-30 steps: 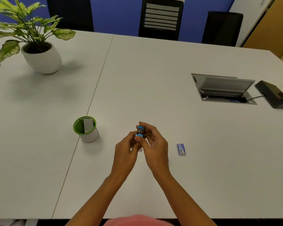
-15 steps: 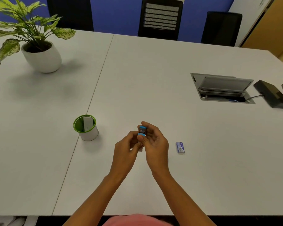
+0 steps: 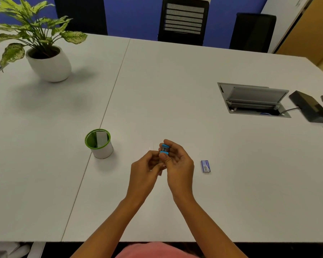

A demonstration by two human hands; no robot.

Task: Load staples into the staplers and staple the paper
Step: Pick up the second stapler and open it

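Over table (image 3: 175, 81): R hand (image 3: 179, 162) pinches blue stapler (image 3: 164, 149); L hand (image 3: 145, 168) curled alongside, grip unclear.

Blue stapler (image 3: 164, 149) in right hand (image 3: 179, 162)

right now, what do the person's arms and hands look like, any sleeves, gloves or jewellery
Both forearms are bare up to the bottom edge of the head view, with no sleeves in sight. The left hand and right hand wear no gloves, and no watch, ring or bracelet shows. A pink garment shows at the bottom edge.
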